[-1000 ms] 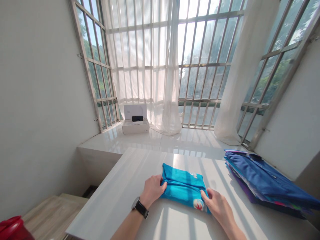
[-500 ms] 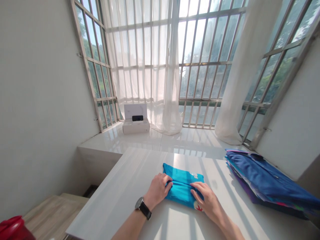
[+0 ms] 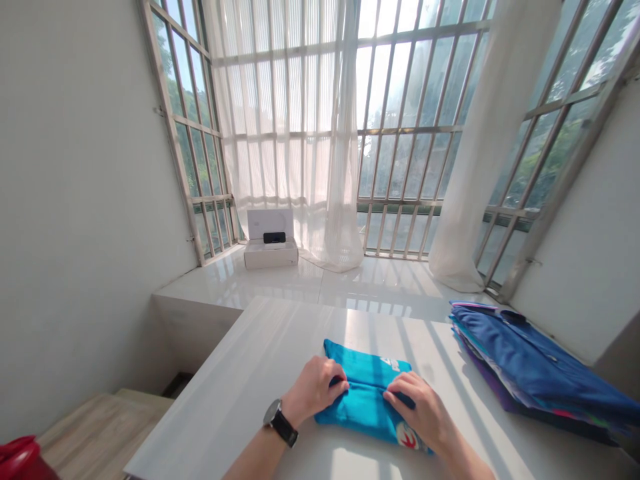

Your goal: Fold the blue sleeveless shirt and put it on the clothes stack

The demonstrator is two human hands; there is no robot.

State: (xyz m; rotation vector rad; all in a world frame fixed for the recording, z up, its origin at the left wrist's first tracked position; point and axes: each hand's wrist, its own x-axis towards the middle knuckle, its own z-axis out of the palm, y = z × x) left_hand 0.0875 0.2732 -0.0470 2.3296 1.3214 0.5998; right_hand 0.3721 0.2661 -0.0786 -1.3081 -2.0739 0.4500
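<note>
Turquoise folded shirt (image 3: 367, 393) lies on the white table (image 3: 240, 380); my left hand (image 3: 314, 392) and right hand (image 3: 415, 410) grip its middle fold, with a blue clothing stack (image 3: 525, 360) off to the right.

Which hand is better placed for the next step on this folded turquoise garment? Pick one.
Right, probably. The right hand rests on the folded turquoise garment on the side nearer the stack of folded clothes, while the left hand sits on the far side from it.

Stacked folded clothes (image 3: 530, 363) lie on the white table (image 3: 240, 380).
</note>
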